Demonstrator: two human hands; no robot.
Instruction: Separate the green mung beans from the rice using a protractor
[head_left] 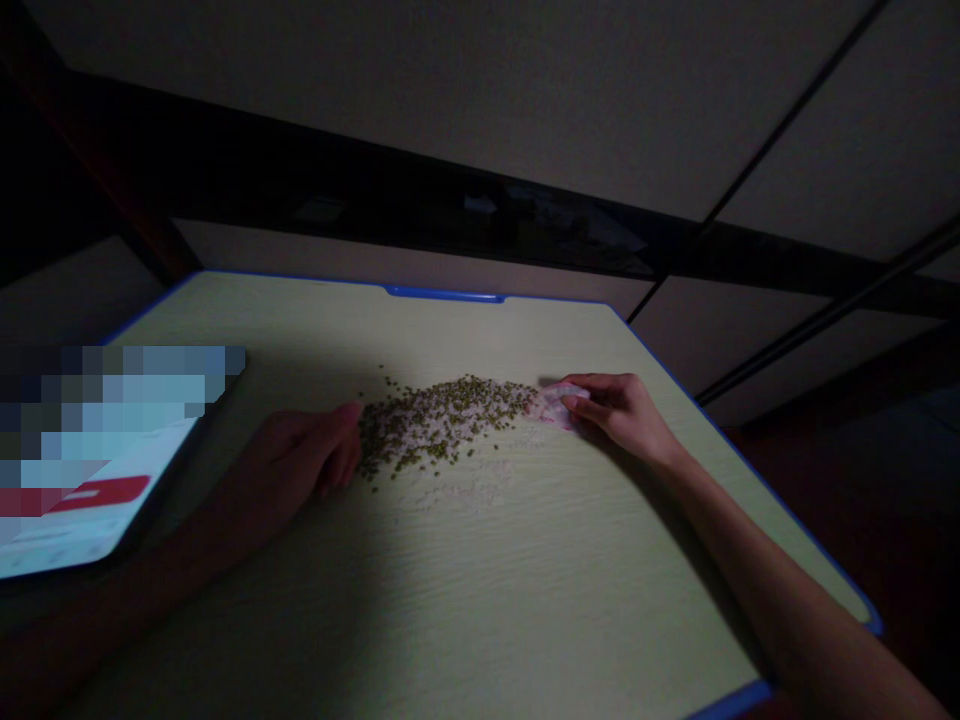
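Observation:
A loose pile of green mung beans [461,392] mixed with white rice-like grains [480,485] lies spread across the middle of the table. At its right end, my right hand [619,410] pinches a small clear plastic bag [559,403] with pinkish marks between thumb and fingers. The bag touches or nearly touches the grains. My left hand [319,445] is at the pile's left edge, in shadow, its fingers curled and close to the beans. Whatever may be inside those fingers is hidden.
A pale table [465,610] with a blue rim and a blue handle piece [446,295] at the far edge carries everything. On the left, a tablet-like lit screen [127,500] lies beside my left forearm. Pale cabinet panels [420,110] stand behind the table. The room is dim.

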